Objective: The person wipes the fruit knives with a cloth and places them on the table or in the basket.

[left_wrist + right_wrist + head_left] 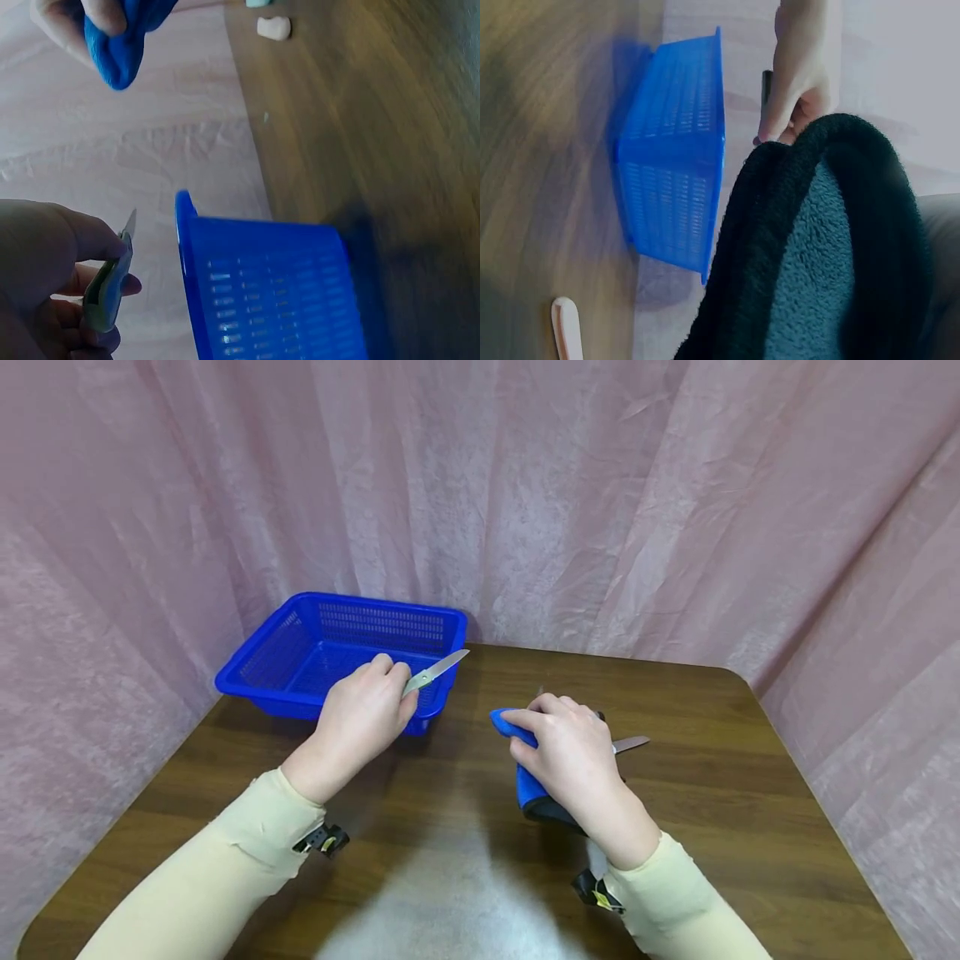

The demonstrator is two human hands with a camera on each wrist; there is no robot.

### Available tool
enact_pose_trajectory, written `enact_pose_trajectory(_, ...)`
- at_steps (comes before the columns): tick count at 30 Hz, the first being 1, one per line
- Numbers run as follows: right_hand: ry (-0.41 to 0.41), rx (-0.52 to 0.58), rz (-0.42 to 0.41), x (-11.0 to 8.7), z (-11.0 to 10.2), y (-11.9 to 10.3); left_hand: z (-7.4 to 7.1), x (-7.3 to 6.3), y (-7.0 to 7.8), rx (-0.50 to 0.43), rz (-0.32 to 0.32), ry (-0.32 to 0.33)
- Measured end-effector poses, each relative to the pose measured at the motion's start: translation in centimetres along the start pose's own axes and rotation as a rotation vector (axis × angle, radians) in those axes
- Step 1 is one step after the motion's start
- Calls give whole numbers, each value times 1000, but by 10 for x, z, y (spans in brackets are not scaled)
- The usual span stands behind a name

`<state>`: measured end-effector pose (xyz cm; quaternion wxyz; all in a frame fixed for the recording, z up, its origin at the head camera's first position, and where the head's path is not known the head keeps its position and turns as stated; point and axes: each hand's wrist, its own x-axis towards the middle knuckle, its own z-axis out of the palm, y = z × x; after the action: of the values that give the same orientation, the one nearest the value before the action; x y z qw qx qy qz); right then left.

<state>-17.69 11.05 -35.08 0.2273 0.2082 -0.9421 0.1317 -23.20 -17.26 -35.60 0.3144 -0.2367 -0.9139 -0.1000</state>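
My left hand (363, 702) grips a small knife (424, 679) by its pale green handle, over the right front part of the blue basket (262, 694). The bare blade points to the right and away from me. My right hand (573, 750) holds a folded blue cloth (530, 785) with dark edging, its tip poking out past the thumb and fingers. In the right wrist view the bunched cloth (810, 262) fills the foreground and hides much of that hand. Knife and cloth are apart, with a gap between the hands.
Another knife's blade (632, 743) shows on the wooden table (712, 827) beyond my right hand, its handle hidden. A pale handle (568, 330) lies on the table in the right wrist view. A pink curtain (570, 510) hangs behind the table.
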Motion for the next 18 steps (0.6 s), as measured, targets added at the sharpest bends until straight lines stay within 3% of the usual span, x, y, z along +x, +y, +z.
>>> enact_pose_trajectory(9, 12, 11, -35, 1, 5, -6, -1, 21, -17, 1, -89, -140)
enact_pose_trajectory(18, 19, 37, -74, -1, 9, -12, 12, 40, -31, -19, -181, -270)
